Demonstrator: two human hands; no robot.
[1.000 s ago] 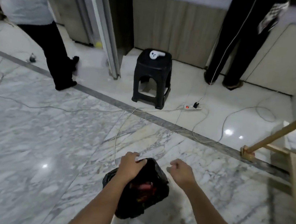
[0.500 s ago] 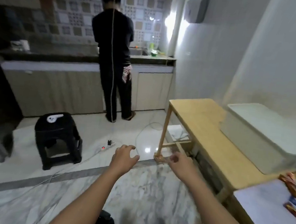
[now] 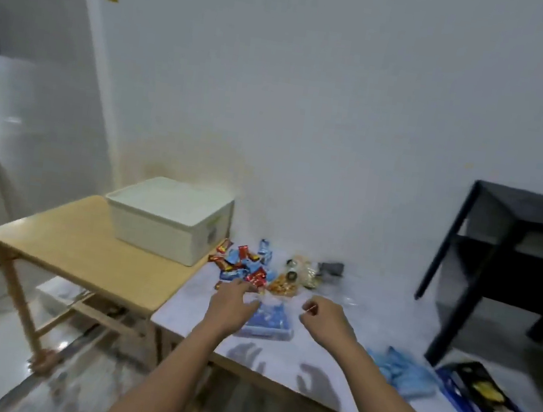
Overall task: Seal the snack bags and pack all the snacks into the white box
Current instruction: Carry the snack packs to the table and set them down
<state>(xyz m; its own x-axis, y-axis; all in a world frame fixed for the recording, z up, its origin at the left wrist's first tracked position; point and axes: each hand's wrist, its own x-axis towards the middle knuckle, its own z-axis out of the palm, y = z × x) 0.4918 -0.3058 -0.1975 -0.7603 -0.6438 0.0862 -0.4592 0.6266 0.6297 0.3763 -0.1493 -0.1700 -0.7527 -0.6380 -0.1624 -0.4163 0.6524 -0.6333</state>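
both bare hands, left hand (image 3: 233,301) and right hand (image 3: 326,316), are hovering over a clear blue-filled snack bag (image 3: 270,320) on the white-topped table (image 3: 382,327).

A wooden table (image 3: 78,249) stands at the left, its right edge touching a white tabletop (image 3: 368,322). Blue gloves (image 3: 400,371) lie near the white tabletop's front edge, toward its right end. Just beside them, at the front right corner, lies a dark package with blue edging (image 3: 491,411). A black side table (image 3: 513,244) stands on the floor by the wall, beyond the white tabletop's right edge.
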